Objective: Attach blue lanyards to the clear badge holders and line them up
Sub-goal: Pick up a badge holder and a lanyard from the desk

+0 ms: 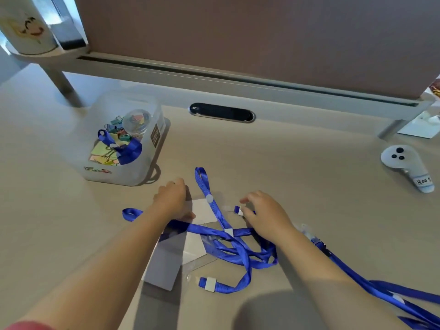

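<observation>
The left hand (172, 198) presses flat on a clear badge holder (202, 210) mid-desk (297, 163). The right hand (264, 215) pinches a blue lanyard (238, 248) end beside it.

desk (297, 167): smooth matt beige laminate, soft sheen near the far edge
lanyards (234, 246): woven blue cloth ribbon, slightly shiny, with small white plastic clasps
badge holders (202, 211): clear glossy plastic over plain white card
box (119, 139): frosted translucent plastic, smooth
clips in the box (119, 129): coloured, painted-metal look
cable slot (221, 112): glossy black plastic inside a shiny rim
controller (402, 164): smooth white plastic, black buttons, paper label
partition (262, 32): matt brown, cloth-like
</observation>
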Available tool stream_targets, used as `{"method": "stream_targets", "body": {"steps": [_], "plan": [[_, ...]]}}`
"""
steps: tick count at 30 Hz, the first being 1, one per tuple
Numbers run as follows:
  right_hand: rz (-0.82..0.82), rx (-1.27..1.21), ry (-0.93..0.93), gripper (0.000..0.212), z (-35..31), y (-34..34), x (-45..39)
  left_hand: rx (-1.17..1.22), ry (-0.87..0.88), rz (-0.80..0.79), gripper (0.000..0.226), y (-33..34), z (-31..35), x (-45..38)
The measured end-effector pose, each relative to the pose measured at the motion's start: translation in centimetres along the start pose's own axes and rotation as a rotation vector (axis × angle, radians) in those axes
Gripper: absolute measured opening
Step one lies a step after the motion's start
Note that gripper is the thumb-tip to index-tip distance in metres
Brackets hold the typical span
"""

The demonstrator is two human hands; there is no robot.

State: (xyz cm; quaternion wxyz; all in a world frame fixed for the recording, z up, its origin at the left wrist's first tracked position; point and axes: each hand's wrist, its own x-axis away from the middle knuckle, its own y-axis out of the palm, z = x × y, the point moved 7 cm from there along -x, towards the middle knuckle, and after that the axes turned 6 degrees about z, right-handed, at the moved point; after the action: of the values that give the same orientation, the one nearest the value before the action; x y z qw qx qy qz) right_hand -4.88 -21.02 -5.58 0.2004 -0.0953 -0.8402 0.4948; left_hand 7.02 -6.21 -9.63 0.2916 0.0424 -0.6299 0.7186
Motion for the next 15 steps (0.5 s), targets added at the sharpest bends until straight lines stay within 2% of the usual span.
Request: {"method": "stream_targets", "body": {"steps": [4, 8, 10, 15], "plan": [[0.016, -0.009, 0.008, 0.032, 0.1, -0.5, -0.4, -0.174, 0.024, -0.12, 0.046, 0.0, 0.0, 0.0], [0.041, -0.041, 0.011, 0.032, -0.2, -1.1, -0.5, -0.196, 0.066, -0.118, 0.04, -1.6, 0.3, 0.2], [0.059, -0.058, 0.013, 0.033, -0.6, -1.5, -0.6, -0.247, 0.12, -0.066, 0.035, -3.7, 1.0, 0.5], [0.102, -0.117, 0.011, 0.035, -2.2, -2.8, -0.9, -0.638, 0.255, 0.26, 0.033, -10.8, 3.9, 1.8]]}}
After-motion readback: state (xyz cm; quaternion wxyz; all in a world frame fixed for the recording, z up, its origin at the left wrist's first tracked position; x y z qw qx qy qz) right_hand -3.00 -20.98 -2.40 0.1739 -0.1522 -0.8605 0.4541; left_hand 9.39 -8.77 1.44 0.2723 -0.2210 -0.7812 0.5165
